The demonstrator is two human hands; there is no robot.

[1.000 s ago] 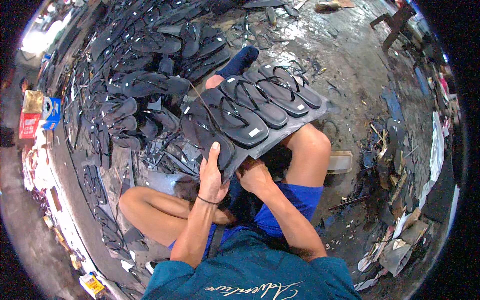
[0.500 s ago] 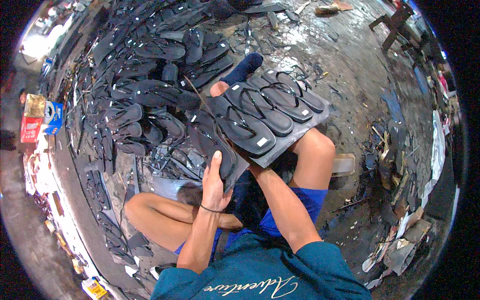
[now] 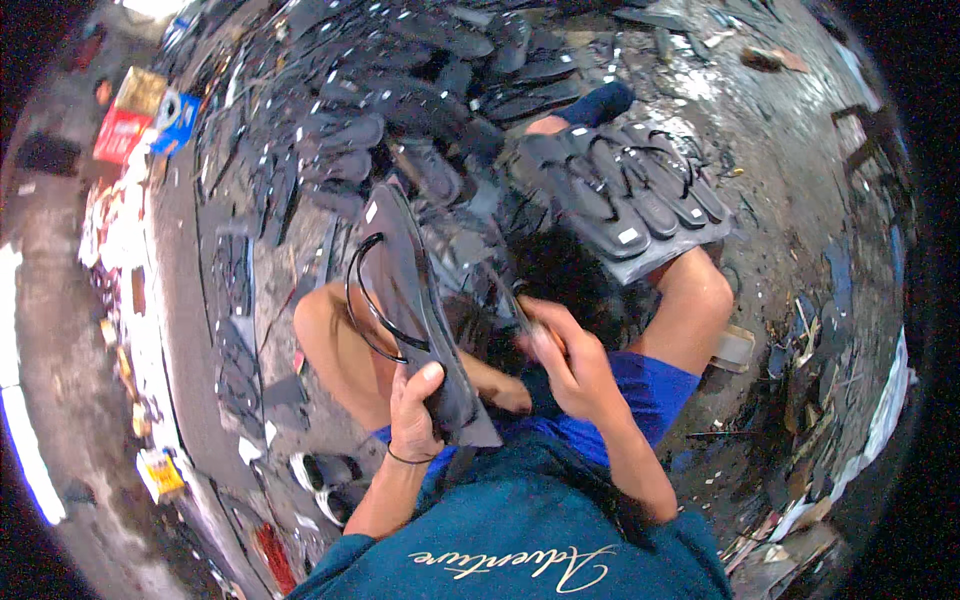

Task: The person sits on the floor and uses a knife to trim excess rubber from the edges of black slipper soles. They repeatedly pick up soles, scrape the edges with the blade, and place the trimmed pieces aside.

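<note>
My left hand [image 3: 412, 415] grips the heel end of a black thong sandal [image 3: 400, 255], thumb on top. The sandal is raised and tilted on edge, its strap loop facing left, with a piece of dark sole sheet [image 3: 482, 432] sticking out at the heel. Just to the right, my right hand [image 3: 575, 370] is closed around what looks like a knife [image 3: 514, 290], its thin blade pointing up and away; motion blurs it. Several more sandals [image 3: 590, 205] lie side by side on a grey sheet [image 3: 632, 268] across my right leg.
Heaps of black sandals [image 3: 400, 100] cover the floor ahead and to the left. Cardboard boxes [image 3: 125, 130] stand at the far left. A small block [image 3: 735, 348] lies beside my right knee [image 3: 705, 300], with scraps [image 3: 800, 370] further right.
The left-hand sandal, earlier lying against the sheet beside the others, is now apart from them and lifted toward me. My right hand has come out from beneath the sheet with the blade. The view has shifted left.
</note>
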